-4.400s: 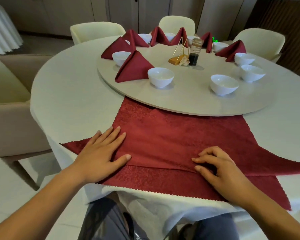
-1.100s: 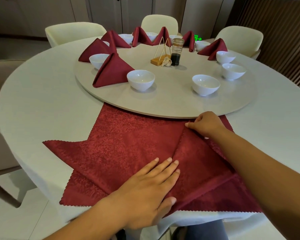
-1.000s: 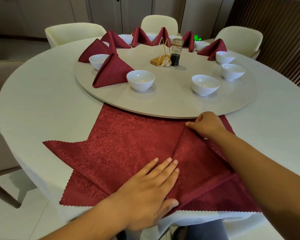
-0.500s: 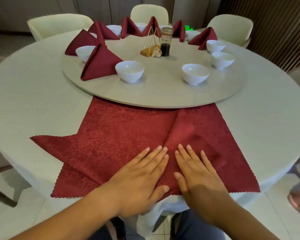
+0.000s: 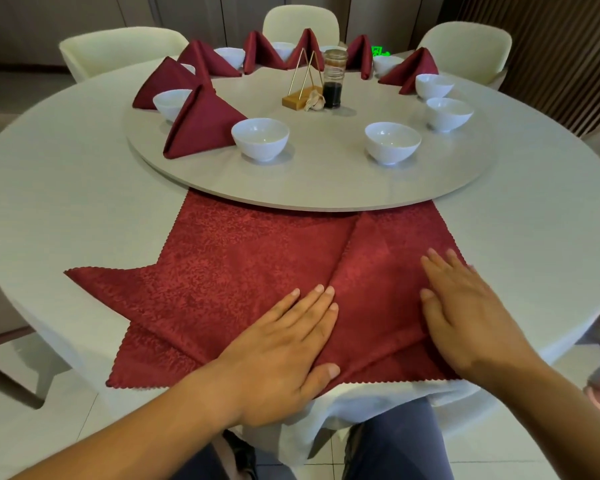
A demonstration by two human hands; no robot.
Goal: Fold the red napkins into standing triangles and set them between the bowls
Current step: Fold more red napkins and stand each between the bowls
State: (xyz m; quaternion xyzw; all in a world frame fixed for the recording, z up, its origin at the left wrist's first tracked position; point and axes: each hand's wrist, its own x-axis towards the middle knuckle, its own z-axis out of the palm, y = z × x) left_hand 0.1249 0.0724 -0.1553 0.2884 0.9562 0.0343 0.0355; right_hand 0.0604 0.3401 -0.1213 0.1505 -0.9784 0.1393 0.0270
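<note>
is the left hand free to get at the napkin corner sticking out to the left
Probably yes: the left hand lies flat on the napkin, holding nothing, and the pointed corner rests on the tablecloth with nothing between them.

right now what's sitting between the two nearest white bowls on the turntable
Nothing: in the head view the turntable is bare between the left bowl and the right bowl.
</note>
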